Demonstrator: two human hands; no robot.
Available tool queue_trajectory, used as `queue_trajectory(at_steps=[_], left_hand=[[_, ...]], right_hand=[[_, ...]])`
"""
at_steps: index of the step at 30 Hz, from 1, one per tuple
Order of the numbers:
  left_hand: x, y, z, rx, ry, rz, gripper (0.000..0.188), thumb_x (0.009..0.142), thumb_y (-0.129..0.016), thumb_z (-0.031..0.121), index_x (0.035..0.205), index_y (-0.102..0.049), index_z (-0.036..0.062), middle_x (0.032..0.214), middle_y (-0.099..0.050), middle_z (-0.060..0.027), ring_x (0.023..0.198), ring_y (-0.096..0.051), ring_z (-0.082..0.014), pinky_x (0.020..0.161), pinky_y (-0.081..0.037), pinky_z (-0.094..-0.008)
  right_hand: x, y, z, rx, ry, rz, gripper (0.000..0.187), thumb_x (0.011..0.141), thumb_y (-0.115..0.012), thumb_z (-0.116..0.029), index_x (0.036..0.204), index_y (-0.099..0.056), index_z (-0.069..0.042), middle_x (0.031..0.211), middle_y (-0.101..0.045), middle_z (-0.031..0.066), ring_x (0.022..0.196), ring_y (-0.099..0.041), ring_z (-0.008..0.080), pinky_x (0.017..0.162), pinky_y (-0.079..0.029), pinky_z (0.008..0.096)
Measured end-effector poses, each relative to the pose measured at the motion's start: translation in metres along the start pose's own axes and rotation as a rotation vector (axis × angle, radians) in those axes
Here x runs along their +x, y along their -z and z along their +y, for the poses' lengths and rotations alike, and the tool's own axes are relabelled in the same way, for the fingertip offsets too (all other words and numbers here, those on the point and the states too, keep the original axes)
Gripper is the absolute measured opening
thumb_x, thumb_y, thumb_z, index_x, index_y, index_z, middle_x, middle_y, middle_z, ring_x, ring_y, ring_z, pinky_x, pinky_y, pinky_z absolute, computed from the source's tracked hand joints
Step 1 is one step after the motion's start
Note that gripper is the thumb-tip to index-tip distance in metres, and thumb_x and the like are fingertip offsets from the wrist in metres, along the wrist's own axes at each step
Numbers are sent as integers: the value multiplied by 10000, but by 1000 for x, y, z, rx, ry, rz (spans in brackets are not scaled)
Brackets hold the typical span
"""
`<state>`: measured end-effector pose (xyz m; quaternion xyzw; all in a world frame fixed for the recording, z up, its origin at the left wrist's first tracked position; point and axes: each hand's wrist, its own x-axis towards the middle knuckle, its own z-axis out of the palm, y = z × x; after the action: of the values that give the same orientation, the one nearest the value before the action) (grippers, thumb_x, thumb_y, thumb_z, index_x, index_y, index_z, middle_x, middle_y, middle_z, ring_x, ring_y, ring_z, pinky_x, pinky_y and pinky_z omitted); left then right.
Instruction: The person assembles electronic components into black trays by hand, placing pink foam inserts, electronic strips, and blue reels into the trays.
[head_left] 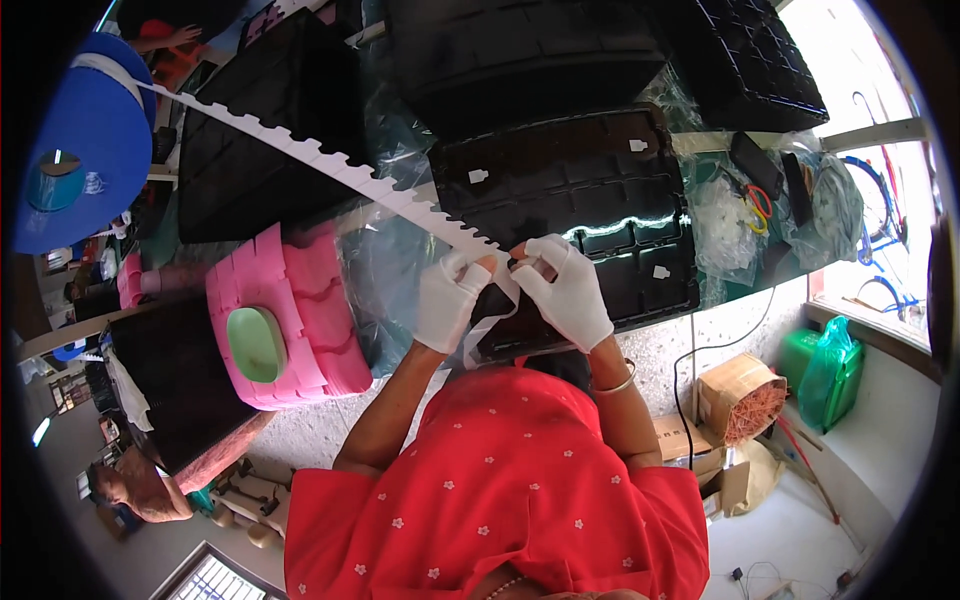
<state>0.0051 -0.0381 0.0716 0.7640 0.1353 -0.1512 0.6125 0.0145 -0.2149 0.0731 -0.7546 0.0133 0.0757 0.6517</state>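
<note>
Both hands wear white gloves with bare fingertips. My left hand [450, 298] is closed on a white notched strip [330, 165], which runs up from a large blue reel [112, 165] at the left. Just right of it, my right hand [567, 292] has its fingers pinched together near the strip's end; a small dark spot shows at the fingertips, too small to name. The strip's loose end [497, 318] curls below the hands. Under and beyond them lies a black moulded plastic panel [560, 165], with small white tabs [479, 177] stuck on its surface.
Black crates [520, 60] stand at the back. Left of me are pink moulded pieces [310, 330] with a green bowl [256, 344] on them. Clear plastic bags [727, 225], scissors with coloured handles [758, 210] and a dark phone-like object [755, 163] lie at the right.
</note>
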Motion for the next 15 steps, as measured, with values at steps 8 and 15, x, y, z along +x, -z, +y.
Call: queue_trajectory(at_steps=[8,15], left_hand=[[-9,-1,2,67,-207,37,190,904,-667,181,972,-684,5,846,-659,-72,722,-579,-150,675,-461,-288],[2,7,-1,21,-155,192,204,898,-654,186,942,-691,-10,786,-670,-79,701,-596,-135,641,-477,-292]], right_hand=[[4,-5,-3,-284,219,-73,172,728,-711,-41,874,-621,-22,819,-611,60,690,-595,216,659,-481,309],[-18,-8,-5,-709,741,49,173,704,-691,0,770,-577,-112,816,-603,13,725,-563,240,678,-449,388]])
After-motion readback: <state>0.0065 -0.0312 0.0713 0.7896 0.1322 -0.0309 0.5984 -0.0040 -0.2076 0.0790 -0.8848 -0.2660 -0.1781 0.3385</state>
